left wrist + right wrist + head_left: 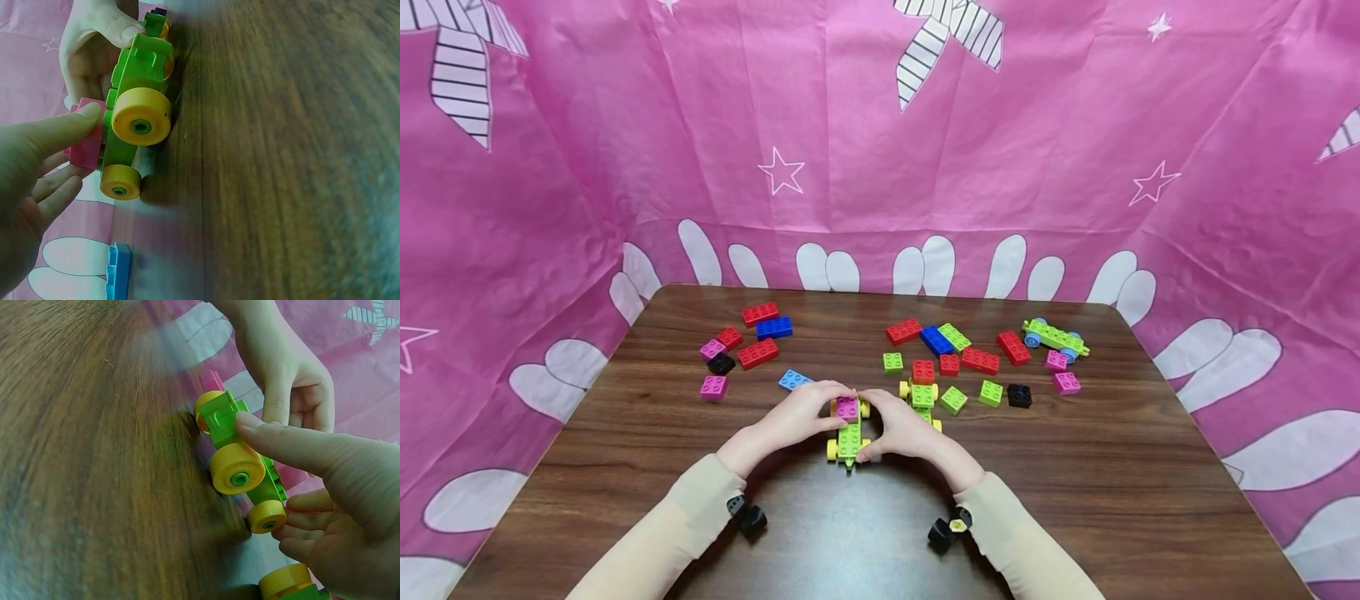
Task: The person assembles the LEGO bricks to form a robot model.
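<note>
A lime-green toy car base (850, 442) with yellow wheels stands on the table between the two hands. On the studs at its far end sits a pink brick (847, 407). The left hand (808, 410) pinches this brick (90, 144) between thumb and fingers. From the other side, the right hand (898, 425) grips the car base (225, 419), its thumb on the near end and its fingers curved around toward the far end. Whether the pink brick is fully pressed down cannot be told.
Right of the hands stands a second green car with yellow wheels (922, 393), partly hidden. A light blue brick (793, 380) lies beyond the left hand. Several loose bricks, among them a black brick (1019, 395), and a blue-wheeled car base (1056, 337) lie farther back.
</note>
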{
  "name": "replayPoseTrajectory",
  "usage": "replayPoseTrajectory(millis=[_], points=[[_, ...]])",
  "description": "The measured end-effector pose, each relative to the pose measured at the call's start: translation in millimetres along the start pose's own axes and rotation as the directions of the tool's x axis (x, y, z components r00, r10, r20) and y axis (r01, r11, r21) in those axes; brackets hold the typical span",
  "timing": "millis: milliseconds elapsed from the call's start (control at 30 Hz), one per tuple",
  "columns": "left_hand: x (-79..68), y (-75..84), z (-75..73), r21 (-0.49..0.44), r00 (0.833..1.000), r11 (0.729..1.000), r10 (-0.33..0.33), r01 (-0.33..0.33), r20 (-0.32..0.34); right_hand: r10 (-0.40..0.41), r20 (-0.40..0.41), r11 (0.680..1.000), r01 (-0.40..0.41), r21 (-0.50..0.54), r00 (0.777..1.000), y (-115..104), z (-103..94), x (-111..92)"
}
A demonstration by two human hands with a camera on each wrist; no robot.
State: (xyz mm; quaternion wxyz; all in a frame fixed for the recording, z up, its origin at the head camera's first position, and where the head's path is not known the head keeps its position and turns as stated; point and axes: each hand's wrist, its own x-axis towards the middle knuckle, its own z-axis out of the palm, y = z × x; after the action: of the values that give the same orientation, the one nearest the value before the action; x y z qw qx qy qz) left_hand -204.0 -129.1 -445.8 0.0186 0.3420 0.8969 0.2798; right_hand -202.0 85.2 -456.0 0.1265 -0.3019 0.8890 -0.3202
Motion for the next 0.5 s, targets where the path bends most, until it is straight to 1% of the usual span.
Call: replayPoseTrajectory(millis=[267,500], points=[[-0.9,-0.1,0.8,0.013,1.000,1.000,0.012,-0.012,-0.021,0.008,0.004,1.000,-0.008,-0.016,1.000,0.0,-0.3,0.6],[-0.4,-1.5,0.9,0.005,1.000,1.000,0.012,-0.012,-0.020,0.006,0.003,1.000,-0.006,-0.018,1.000,0.4,-0.1,0.3]])
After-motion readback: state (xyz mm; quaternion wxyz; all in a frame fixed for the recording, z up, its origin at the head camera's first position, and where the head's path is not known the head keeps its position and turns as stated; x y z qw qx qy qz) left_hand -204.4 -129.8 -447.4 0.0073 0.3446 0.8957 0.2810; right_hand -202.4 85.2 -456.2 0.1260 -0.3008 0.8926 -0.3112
